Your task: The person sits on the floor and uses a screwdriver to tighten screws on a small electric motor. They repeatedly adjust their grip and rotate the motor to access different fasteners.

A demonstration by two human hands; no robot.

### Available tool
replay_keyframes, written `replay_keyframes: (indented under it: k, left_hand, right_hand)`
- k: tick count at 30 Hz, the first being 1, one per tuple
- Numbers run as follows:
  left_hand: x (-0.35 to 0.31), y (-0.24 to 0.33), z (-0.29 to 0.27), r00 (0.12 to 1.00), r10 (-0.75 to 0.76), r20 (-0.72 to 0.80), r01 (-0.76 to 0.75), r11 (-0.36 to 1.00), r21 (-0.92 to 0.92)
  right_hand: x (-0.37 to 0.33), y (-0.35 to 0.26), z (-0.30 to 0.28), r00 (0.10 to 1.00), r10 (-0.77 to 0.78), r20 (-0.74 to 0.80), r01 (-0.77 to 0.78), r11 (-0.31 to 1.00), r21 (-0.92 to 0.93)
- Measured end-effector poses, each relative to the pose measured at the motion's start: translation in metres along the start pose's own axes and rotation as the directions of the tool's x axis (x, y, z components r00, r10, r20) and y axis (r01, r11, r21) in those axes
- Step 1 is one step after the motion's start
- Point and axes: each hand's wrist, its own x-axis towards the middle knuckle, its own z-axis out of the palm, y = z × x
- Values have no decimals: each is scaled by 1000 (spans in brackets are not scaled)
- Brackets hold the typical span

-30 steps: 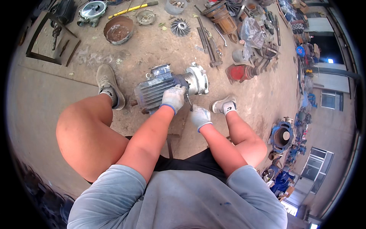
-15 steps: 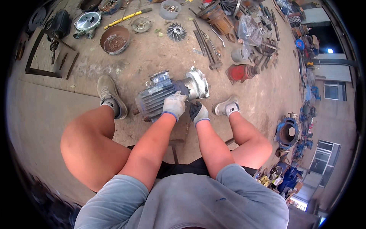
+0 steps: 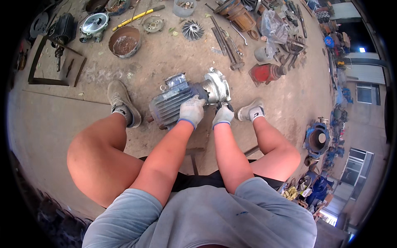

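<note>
A grey-blue electric motor [image 3: 169,106] with cooling fins lies on its side on the floor between my feet. A silvery round flanged casing [image 3: 218,86] is joined to its right end. My left hand [image 3: 192,110], in a whitish work glove, is closed against the motor's right end by the casing, its fingertips partly hidden. My right hand [image 3: 223,115], gloved with dark fingertips, is by the lower rim of the casing. Its fingers are curled together, and what they hold, if anything, cannot be made out.
Beyond the motor lie a bladed fan wheel [image 3: 192,30], a rusty bowl [image 3: 125,42], a hammer [image 3: 236,65], a wrench [image 3: 240,35] and a yellow-handled bar [image 3: 138,17]. A red jack-like part [image 3: 266,73] stands right. A metal frame [image 3: 56,80] lies left. My shoes [image 3: 250,110] flank the motor.
My right hand has shifted slightly right and up to the casing's lower rim, its dark fingertips now turned away. My left hand stays on the motor. The whole view has shifted slightly.
</note>
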Motion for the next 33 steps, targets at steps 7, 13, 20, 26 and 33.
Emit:
replay_keyframes:
  k: [7, 13, 20, 26, 33]
  left_hand:
    - [0, 0, 2, 996, -15, -90, 14, 1000, -15]
    - [1, -7, -7, 999, -44, 23, 44, 999, 3]
    - [1, -14, -6, 996, -90, 12, 91, 993, -74]
    - [-6, 0, -12, 1000, -22, 16, 22, 999, 34]
    - [5, 17, 8, 995, -18, -101, 30, 993, 113]
  right_hand:
    - [-6, -26, 11, 982, 175, 71, -169, 982, -86]
    - [-48, -56, 69, 923, 181, 339, -137, 979, -149]
    - [-100, -87, 98, 561, -4, 828, 784, 326, -529]
    - [-51, -52, -18, 729, -214, 650, 625, 595, -506]
    - [-22, -70, -74, 869, -113, 482, 349, 830, -435]
